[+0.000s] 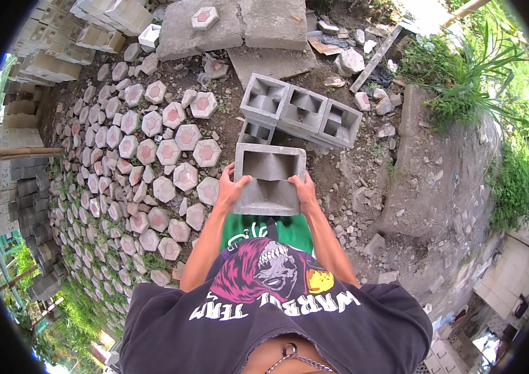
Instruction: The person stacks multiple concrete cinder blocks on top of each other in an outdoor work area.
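Note:
A grey hollow concrete block (pixel 269 201) is held up in front of my body, its open cavity facing me. My left hand (pixel 231 188) grips its left side, with the thumb over the near face. On the opposite side my right hand (pixel 305 191) clasps it the same way. Just beyond it, several concrete blocks (pixel 288 106) stand side by side in a slanting row. Below their left end, another concrete block (pixel 256 132) shows partly, the held one covering some of the view toward it.
Hexagonal pavers (pixel 168 152) with reddish centres spread over the ground at left. Concrete slabs (pixel 199 28) lie at the far side, one with a paver on it. Block stacks (pixel 46 65) rise at far left. Rubble (pixel 364 199), a concrete ledge (pixel 409 162) and plants (pixel 457 81) occupy the right.

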The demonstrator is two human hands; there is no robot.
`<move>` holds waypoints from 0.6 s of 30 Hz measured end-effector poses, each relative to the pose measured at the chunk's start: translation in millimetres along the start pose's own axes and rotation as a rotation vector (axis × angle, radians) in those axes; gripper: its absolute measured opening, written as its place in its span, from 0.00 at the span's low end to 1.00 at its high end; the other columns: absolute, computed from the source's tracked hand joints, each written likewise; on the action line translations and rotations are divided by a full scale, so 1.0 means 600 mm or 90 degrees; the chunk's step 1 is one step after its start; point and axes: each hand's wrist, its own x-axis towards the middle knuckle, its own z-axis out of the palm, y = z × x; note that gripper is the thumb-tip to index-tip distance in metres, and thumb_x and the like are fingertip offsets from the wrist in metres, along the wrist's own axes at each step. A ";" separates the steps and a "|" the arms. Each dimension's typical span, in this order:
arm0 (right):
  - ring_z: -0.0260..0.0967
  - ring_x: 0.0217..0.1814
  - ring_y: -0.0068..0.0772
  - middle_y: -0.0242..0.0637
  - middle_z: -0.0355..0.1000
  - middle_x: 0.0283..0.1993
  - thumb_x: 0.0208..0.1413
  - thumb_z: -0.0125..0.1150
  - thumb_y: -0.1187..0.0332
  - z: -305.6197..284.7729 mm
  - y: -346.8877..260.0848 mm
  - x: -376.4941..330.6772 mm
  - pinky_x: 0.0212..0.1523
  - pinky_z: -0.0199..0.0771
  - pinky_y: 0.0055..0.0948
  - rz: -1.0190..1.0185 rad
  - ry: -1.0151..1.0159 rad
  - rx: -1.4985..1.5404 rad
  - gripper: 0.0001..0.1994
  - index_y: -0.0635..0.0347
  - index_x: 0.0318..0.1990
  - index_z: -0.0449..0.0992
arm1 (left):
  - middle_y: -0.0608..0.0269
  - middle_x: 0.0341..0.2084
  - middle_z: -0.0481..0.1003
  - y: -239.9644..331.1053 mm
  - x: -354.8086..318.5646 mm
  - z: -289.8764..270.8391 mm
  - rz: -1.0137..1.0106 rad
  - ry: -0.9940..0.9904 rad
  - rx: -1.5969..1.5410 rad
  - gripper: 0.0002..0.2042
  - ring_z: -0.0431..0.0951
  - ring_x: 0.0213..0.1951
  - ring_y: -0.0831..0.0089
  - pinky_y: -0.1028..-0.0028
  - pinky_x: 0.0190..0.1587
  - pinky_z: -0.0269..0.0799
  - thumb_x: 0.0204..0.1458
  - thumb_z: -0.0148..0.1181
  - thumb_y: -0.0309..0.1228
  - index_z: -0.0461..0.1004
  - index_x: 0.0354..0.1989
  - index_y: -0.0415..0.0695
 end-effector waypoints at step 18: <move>0.67 0.46 0.31 0.40 0.72 0.46 0.42 0.60 0.65 0.089 0.216 0.304 0.49 0.66 0.29 0.009 0.123 -0.013 0.29 0.67 0.55 0.66 | 0.51 0.50 0.69 -0.231 0.363 -0.038 -0.042 -0.099 0.049 0.37 0.71 0.50 0.66 0.69 0.54 0.66 0.38 0.67 0.28 0.58 0.60 0.37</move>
